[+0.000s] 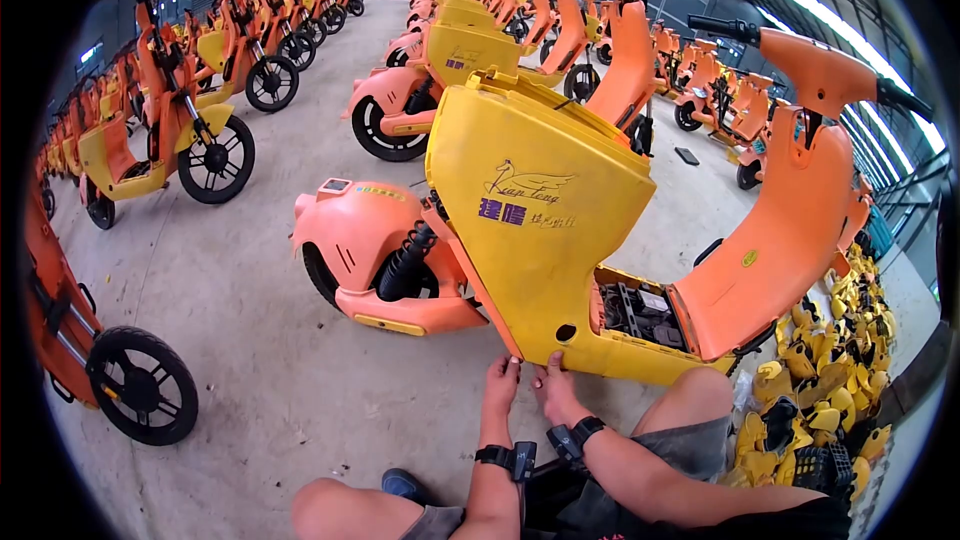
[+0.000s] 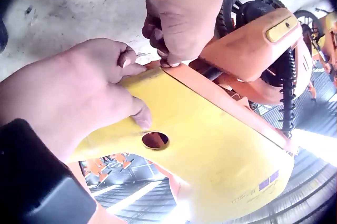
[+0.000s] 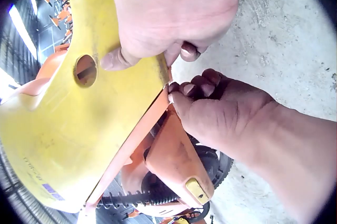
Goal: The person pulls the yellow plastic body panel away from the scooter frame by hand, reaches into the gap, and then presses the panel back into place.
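A yellow side panel (image 1: 530, 270) with a printed bird logo covers the rear body of an orange scooter. At the panel's lower corner, my left hand (image 1: 500, 382) pinches the bottom end of the orange trim strip (image 3: 131, 140) between thumb and curled fingers. Right beside it, my right hand (image 1: 557, 387) grips the panel's bottom edge. Its thumb (image 3: 115, 60) lies on the yellow face near an oval hole (image 2: 156, 140), and its other fingers curl around the edge, partly hidden. The two hands nearly meet at the corner.
An open battery bay (image 1: 642, 315) shows in the scooter's footboard. Behind it is the orange front shield (image 1: 765, 260). Yellow plastic parts (image 1: 815, 370) lie heaped at right. Another scooter's wheel (image 1: 142, 387) stands at left, with rows of scooters beyond. A dark flat object (image 1: 686, 156) lies on the floor.
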### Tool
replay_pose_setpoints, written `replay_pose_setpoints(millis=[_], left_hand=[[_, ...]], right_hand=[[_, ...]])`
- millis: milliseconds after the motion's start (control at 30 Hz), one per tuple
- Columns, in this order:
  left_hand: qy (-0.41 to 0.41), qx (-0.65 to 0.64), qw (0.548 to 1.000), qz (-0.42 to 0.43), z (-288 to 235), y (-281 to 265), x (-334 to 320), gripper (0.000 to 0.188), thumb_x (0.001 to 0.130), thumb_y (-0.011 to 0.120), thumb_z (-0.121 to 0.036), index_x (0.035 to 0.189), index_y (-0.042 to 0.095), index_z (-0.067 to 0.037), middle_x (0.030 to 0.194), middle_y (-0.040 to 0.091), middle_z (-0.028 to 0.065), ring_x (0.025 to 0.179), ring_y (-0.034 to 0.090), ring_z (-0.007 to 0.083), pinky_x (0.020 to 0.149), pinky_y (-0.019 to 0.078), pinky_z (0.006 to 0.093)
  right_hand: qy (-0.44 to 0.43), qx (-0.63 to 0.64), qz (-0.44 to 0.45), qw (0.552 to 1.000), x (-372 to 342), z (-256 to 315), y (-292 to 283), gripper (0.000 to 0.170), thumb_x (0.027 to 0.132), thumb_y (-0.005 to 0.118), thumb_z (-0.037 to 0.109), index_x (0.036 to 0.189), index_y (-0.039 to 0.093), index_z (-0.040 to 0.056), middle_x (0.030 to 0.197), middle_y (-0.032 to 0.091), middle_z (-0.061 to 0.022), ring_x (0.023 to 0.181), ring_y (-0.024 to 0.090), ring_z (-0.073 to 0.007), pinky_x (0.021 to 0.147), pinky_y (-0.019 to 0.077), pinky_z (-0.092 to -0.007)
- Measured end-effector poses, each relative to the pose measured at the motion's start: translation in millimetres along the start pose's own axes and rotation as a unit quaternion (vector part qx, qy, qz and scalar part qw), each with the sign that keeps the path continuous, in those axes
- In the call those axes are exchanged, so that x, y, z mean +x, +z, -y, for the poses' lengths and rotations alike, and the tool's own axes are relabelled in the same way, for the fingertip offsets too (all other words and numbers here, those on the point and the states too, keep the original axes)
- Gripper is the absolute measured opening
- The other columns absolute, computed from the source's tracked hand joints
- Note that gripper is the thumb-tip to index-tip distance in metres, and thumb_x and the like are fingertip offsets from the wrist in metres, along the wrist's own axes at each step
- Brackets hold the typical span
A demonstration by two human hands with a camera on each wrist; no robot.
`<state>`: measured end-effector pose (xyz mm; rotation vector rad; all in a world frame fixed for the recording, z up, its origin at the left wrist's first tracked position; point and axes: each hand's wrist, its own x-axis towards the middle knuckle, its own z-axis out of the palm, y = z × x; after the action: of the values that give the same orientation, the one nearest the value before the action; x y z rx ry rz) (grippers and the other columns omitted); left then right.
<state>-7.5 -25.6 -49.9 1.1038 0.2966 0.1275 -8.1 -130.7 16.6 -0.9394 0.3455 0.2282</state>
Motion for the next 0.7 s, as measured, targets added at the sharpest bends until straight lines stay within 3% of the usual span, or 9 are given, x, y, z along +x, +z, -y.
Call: replay_pose_setpoints(millis=[133, 233, 300, 400, 700], left_hand=[[-0.018, -0.038, 0.999, 0.010, -4.1, -0.9, -5.3, 0.018, 0.097, 0.055, -0.019, 0.098, 0.061, -0.002, 0.070, 0.051, -0.0017, 0.059, 0.043, 0.0066, 0.053, 0.0356, 0.0236], [0.010, 0.056, 0.998, 0.001, 1.8, -0.5, -3.4, 0.023, 0.097, 0.055, -0.021, 0.099, 0.062, 0.001, 0.074, 0.057, 0.0022, 0.067, 0.052, 0.0125, 0.062, 0.0443, 0.0290], [0.077, 0.194, 0.976, -0.068, 2.1, 4.7, -7.8, 0.025, 0.098, 0.054, -0.021, 0.103, 0.061, 0.002, 0.076, 0.061, 0.0067, 0.071, 0.057, 0.0169, 0.067, 0.0473, 0.0317], [0.126, 0.169, 0.970, -0.119, 4.9, 14.7, -10.8, 0.025, 0.099, 0.054, -0.021, 0.106, 0.060, 0.002, 0.078, 0.063, 0.0105, 0.074, 0.059, 0.0200, 0.071, 0.0488, 0.0337], [0.085, 0.180, 0.971, -0.131, 2.3, 9.2, -4.6, 0.023, 0.097, 0.056, -0.020, 0.103, 0.062, 0.001, 0.083, 0.067, 0.0131, 0.074, 0.062, 0.0208, 0.070, 0.0495, 0.0336]], right_hand=[[-0.005, 0.002, -0.006, 1.000, 1.7, -4.5, -3.8, 0.053, 0.088, 0.062, 0.046, 0.125, 0.045, 0.0125, 0.120, 0.058, 0.0029, 0.102, 0.056, -0.0119, 0.060, 0.0354, -0.0248], [-0.007, 0.013, -0.008, 1.000, 3.0, -3.3, -3.3, 0.054, 0.088, 0.063, 0.046, 0.125, 0.045, 0.0126, 0.118, 0.058, 0.0036, 0.099, 0.055, -0.0111, 0.060, 0.0351, -0.0243], [-0.006, 0.006, 0.011, 1.000, 0.7, -1.6, -3.4, 0.054, 0.088, 0.063, 0.046, 0.126, 0.045, 0.0126, 0.119, 0.058, 0.0038, 0.101, 0.055, -0.0108, 0.061, 0.0351, -0.0243], [-0.001, 0.010, 0.006, 1.000, 1.0, -0.7, -2.1, 0.053, 0.088, 0.062, 0.046, 0.126, 0.045, 0.0126, 0.120, 0.058, 0.0039, 0.102, 0.054, -0.0103, 0.061, 0.0353, -0.0245], [-0.008, 0.014, 0.019, 1.000, 2.7, -3.4, -4.5, 0.053, 0.088, 0.063, 0.045, 0.126, 0.045, 0.0136, 0.123, 0.057, 0.0035, 0.105, 0.055, -0.0108, 0.061, 0.0354, -0.0246]])
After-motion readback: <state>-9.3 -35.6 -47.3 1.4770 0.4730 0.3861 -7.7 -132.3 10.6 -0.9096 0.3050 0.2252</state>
